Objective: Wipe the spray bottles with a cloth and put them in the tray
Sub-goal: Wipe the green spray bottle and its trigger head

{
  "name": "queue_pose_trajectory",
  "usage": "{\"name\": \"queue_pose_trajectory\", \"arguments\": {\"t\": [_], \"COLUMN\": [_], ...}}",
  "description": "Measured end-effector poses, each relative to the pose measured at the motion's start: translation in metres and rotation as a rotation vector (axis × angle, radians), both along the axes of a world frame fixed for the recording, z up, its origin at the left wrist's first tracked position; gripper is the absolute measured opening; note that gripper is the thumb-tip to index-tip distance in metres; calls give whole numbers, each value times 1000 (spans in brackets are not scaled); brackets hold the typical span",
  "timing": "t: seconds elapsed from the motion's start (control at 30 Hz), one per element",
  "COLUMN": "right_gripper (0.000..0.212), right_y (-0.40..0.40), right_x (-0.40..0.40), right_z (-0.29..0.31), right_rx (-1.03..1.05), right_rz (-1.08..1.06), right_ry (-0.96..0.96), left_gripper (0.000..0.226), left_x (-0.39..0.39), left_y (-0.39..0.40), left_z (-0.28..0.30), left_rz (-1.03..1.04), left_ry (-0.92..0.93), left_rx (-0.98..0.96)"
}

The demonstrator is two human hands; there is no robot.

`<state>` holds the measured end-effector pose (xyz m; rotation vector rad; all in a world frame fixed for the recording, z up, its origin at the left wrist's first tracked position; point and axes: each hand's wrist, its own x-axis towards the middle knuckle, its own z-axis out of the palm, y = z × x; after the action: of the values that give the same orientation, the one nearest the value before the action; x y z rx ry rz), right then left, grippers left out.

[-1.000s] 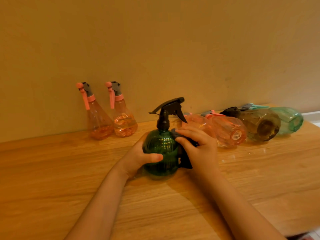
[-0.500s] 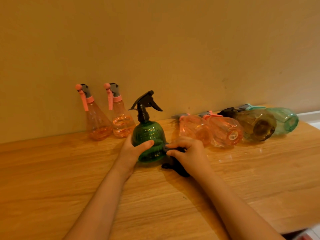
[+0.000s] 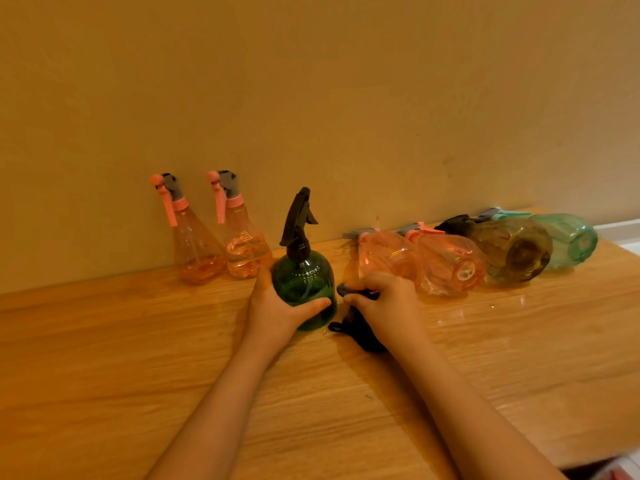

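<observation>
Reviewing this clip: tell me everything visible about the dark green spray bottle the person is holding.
The dark green spray bottle has a round, ribbed, see-through body that looks like plastic and a black trigger head whose nozzle points away and slightly left. It stands upright on the wooden table, in front of the wall, right of two upright pink bottles. The left hand grips its lower body, thumb across the front. The right hand holds a dark cloth just beside it; whether the cloth touches the bottle is unclear.

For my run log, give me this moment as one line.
left hand: grips upright dark green plastic spray bottle | right hand: holds dark cloth beside it | surface: wooden table | tray: not seen
</observation>
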<state>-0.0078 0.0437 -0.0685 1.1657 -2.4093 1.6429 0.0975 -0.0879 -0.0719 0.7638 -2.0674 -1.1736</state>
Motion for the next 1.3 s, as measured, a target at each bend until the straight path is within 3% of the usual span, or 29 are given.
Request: {"name": "queue_pose_trajectory", "arguments": {"t": [0.2, 0.37, 0.43, 0.53, 0.6, 0.87, 1.0, 1.1, 1.17, 1.23, 1.3], "right_gripper": [14, 13, 14, 18, 21, 32, 42, 46, 42, 36, 35], "right_y": [-2, 0, -1, -3, -3, -3, -4, -4, -5, -5, -5], "right_x": [1, 0, -1, 0, 0, 4, 5, 7, 8, 10, 10], "right_z": [-1, 0, 0, -1, -1, -1, -1, -1, -1, -1, 0], "right_rx": [-15, -85, -138, -236, -285, -322, -326, -330, -321, -305, -296], "right_rz": [5, -10, -20, -14, 16, 127, 166, 187, 195, 201, 200], "right_ry": [42, 17, 14, 11, 5, 23, 18, 13, 20, 31, 36], "left_gripper": [90, 65, 54, 27, 19, 57, 54, 63, 64, 68, 62], "left_x": [1, -2, -3, -2, 0, 16, 29, 38, 41, 43, 44], "left_y": [2, 6, 8, 15, 18, 20, 15, 11, 5, -1, -3], "left_z": [7, 16, 18, 23, 26, 33, 36, 42, 44, 45, 45], "left_rz": [-30, 46, 87, 120, 127, 79, 51, 56, 65, 120, 238], "left_ry": [-39, -72, -11, 157, 187, 60, -129, -425, -600, -743, -745], "left_rx": [7, -85, 69, 530, 666, 865, 735, 507, 283, -62, -413]}}
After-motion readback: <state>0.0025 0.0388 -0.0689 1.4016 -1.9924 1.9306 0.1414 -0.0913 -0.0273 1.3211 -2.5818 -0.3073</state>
